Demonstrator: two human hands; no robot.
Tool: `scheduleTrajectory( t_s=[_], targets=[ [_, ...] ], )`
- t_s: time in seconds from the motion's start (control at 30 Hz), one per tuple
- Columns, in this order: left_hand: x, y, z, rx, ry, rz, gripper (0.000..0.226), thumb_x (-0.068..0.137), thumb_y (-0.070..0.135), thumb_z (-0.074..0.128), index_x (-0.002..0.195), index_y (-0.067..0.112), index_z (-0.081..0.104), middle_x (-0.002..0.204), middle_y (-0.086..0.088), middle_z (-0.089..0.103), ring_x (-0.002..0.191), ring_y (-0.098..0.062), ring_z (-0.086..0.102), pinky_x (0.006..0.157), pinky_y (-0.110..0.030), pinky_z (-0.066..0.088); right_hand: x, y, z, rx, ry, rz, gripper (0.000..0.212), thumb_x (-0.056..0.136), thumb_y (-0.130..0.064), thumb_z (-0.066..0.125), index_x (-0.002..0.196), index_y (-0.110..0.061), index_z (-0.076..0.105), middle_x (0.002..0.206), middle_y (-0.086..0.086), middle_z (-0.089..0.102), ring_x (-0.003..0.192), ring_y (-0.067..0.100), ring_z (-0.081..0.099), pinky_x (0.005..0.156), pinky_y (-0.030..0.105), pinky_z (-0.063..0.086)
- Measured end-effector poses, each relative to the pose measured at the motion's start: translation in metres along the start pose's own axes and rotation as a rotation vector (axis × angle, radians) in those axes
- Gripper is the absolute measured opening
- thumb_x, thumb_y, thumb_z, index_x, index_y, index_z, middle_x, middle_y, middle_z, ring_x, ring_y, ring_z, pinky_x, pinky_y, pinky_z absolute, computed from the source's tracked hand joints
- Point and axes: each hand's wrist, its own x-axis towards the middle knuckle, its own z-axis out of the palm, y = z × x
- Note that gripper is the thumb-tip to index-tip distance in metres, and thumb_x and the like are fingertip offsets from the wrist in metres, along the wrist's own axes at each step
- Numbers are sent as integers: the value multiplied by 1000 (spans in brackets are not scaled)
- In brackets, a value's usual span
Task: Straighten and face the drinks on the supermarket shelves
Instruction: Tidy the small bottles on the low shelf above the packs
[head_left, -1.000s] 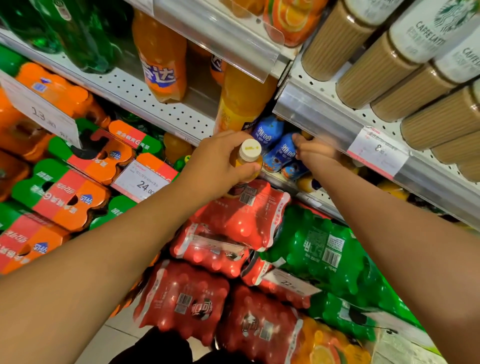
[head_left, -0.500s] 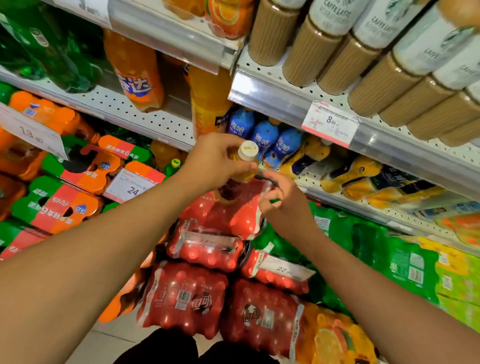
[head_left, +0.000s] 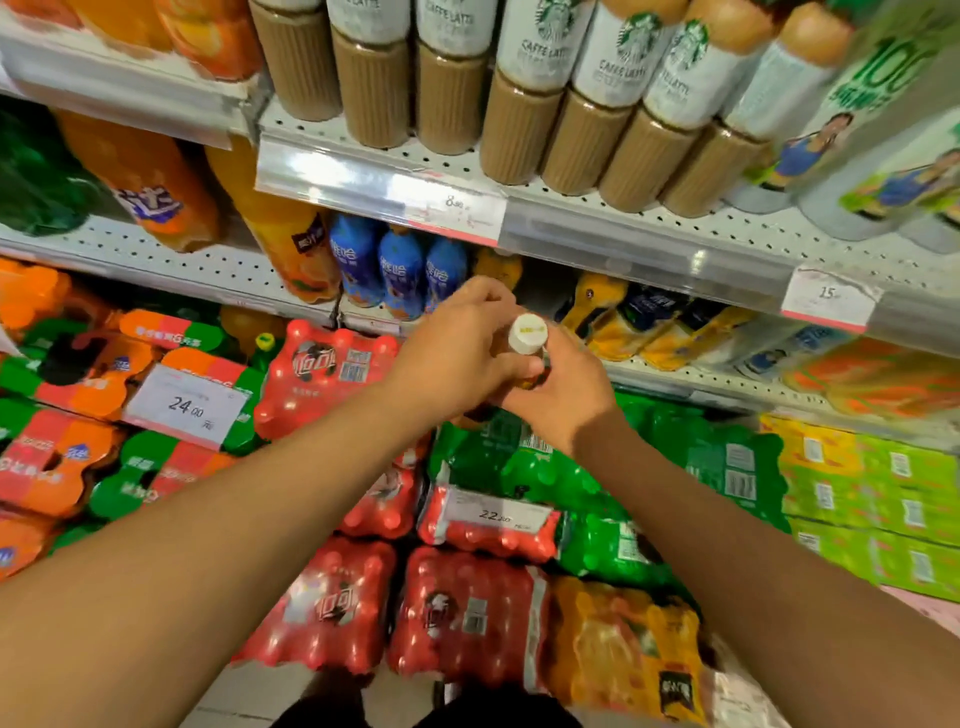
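A small orange drink bottle with a white cap (head_left: 528, 335) is held in front of the shelves, at mid-frame. My left hand (head_left: 457, 353) grips it from the left, fingers curled round its neck. My right hand (head_left: 566, 395) wraps round its body from the right and below. Most of the bottle is hidden by both hands. Behind it, on the middle shelf, stand three blue bottles (head_left: 400, 270) and several yellow bottles (head_left: 618, 317) that lean over.
Brown caffe latte bottles (head_left: 582, 135) fill the upper shelf above a price rail (head_left: 457, 208). Large orange soda bottles (head_left: 156, 182) stand at left. Red (head_left: 467, 613), green (head_left: 571, 467) and orange multipacks are stacked below.
My right hand came back from the shelf and closed round the bottle that my left hand holds. The view has shifted to the right along the shelves.
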Motion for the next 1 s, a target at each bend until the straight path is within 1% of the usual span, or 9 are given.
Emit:
scheduleTrajectory(
  t_s=[0.07, 0.17, 0.3, 0.47, 0.53, 0.63, 0.7, 0.8, 1.0],
  targets=[
    [5, 4, -2, 116, 75, 54, 64, 81, 36, 74, 133, 6, 53, 136, -13, 44, 125, -27, 45, 105, -33, 35, 5, 5, -17, 39, 71, -22, 58, 62, -40, 75, 116, -36, 55, 110, -4, 60, 99, 15, 61, 87, 42, 53],
    [12, -13, -20, 510, 257, 191, 65, 84, 25, 63, 140, 1, 43, 147, -26, 33, 137, -45, 30, 109, -53, 29, 12, 23, -35, 135, 172, -11, 55, 66, -32, 85, 108, -39, 49, 102, -15, 60, 94, 12, 62, 85, 38, 55],
    [14, -49, -31, 799, 181, 45, 82, 77, 11, 60, 151, 9, 23, 158, -20, 13, 145, -42, 11, 112, -60, 11, 26, 45, -48, 202, 232, -12, 49, 72, -18, 85, 99, -40, 50, 92, -11, 62, 86, 10, 63, 77, 38, 57],
    [17, -72, -25, 839, 313, 138, 79, 77, 6, 55, 151, 13, 27, 156, -18, 23, 143, -40, 20, 113, -57, 15, 52, 54, -52, 264, 231, 41, 49, 70, -18, 85, 102, -42, 56, 91, -7, 65, 87, 21, 67, 69, 50, 60],
    [20, -74, -20, 830, 349, 141, 79, 75, 5, 54, 150, 13, 29, 156, -19, 24, 143, -41, 20, 114, -59, 15, 60, 56, -50, 252, 209, 50, 51, 69, -19, 86, 104, -39, 56, 95, -4, 65, 85, 18, 68, 62, 39, 60],
    [21, -77, -19, 821, 380, 153, 77, 76, 2, 49, 150, 14, 30, 155, -18, 25, 143, -41, 21, 114, -58, 13, 72, 54, -46, 202, 211, 13, 51, 70, -12, 86, 108, -27, 55, 89, -12, 61, 70, -9, 62, 52, 11, 49],
    [21, -78, -20, 804, 382, 163, 77, 76, 4, 42, 151, 15, 28, 156, -18, 24, 143, -40, 19, 114, -56, 11, 81, 51, -45, 126, 217, -23, 48, 69, -9, 86, 102, -28, 55, 86, -19, 58, 67, -20, 57, 55, 3, 44],
    [21, -78, -20, 789, 376, 163, 81, 72, 2, 38, 151, 16, 27, 157, -17, 23, 144, -39, 18, 115, -54, 8, 92, 50, -46, 77, 205, -13, 43, 70, -12, 85, 93, -32, 55, 82, -21, 61, 67, -16, 59, 62, 7, 47],
    [23, -80, -17, 778, 402, 176, 84, 71, -4, 44, 151, 16, 26, 157, -16, 22, 144, -39, 17, 116, -52, 5, 121, 52, -37, -15, 138, 285, 37, 72, -34, 84, 98, -12, 68, 61, -7, 60, 44, 1, 51, 39, 18, 43]
  ],
)
